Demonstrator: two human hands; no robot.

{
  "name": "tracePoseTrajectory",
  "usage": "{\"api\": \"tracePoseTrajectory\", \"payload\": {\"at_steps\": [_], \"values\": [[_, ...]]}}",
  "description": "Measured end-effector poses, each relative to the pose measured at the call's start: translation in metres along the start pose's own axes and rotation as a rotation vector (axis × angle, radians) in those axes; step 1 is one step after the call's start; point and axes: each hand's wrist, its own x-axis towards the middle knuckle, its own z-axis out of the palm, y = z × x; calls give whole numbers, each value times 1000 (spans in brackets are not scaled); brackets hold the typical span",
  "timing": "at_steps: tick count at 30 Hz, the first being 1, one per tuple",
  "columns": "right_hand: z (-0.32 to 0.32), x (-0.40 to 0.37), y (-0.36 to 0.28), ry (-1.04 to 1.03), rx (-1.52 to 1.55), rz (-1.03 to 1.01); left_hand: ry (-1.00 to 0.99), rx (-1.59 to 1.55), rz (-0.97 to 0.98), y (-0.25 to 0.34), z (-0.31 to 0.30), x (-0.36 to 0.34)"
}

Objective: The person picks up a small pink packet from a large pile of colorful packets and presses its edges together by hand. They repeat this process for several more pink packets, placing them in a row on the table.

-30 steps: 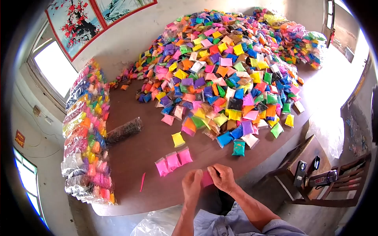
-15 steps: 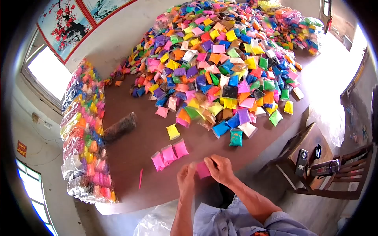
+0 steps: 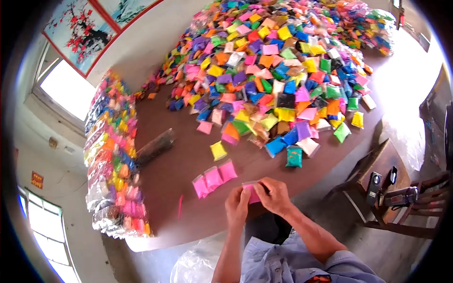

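Between my two hands, over the near edge of the table, is a small pink packet (image 3: pixel 253 194). My left hand (image 3: pixel 237 206) pinches its left side, thumb pointing up. With fingers curled, my right hand (image 3: pixel 274 195) grips the packet's right side. Just beyond my left hand, several pink packets (image 3: pixel 213 178) lie side by side in a row. A single yellow packet (image 3: pixel 218 151) rests behind them. Left of the row is a thin pink strip (image 3: pixel 180 206) on the brown table (image 3: pixel 163 188).
A large heap of colourful packets (image 3: pixel 283 89) covers the far side. Stacked clear bags of packets (image 3: pixel 113 160) line the left edge. A dark rolled bag (image 3: pixel 155 147) lies beside them. To the right, a wooden chair (image 3: pixel 384 165) holds dark devices; clear plastic (image 3: pixel 196 264) hangs below the table.
The view has shifted, so everything sits further right. My left hand has moved closer to my right, its thumb now on the pink packet's upper edge.
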Motion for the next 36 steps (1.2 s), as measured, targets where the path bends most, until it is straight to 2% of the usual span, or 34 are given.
{"api": "tracePoseTrajectory", "payload": {"at_steps": [2, 4, 5, 7, 11, 13, 17, 19, 22, 27, 31, 33, 34, 36], "values": [[0, -2, 2, 47, 35, -28, -74, 81, 22, 0, 8, 2], [0, -3, 1, 67, 77, -16, -3, 85, 125, -17, 13, 4], [1, -4, 3, 57, 39, -11, -39, 63, 129, -20, 12, 4], [1, -3, 3, 20, 30, -6, 32, 265, 165, -20, 8, 5], [-2, 0, -5, -18, 54, 16, 75, 167, 204, -6, 15, 5], [0, -2, 0, -17, 55, -53, 85, 165, 191, -14, 13, 4], [-1, -4, 1, 48, 46, -12, 20, 43, 173, -8, 18, 1], [-1, -4, 1, 63, 46, -2, -22, 86, 135, -12, 11, 2], [0, -4, 0, 80, 73, 9, -9, 171, 202, -16, 8, 4], [-4, -4, -7, -8, 12, -29, 86, 225, 287, -38, 6, 11], [1, -5, 4, 11, 86, -21, 27, 216, 162, -27, 3, 8], [5, -4, 8, 89, 132, -2, -31, 98, 85, -17, 9, 6], [2, -6, 7, 82, 140, 37, -5, 182, 183, -8, 14, 3], [3, -6, 10, 65, 101, 20, 30, 265, 163, -15, 13, 4]]}}
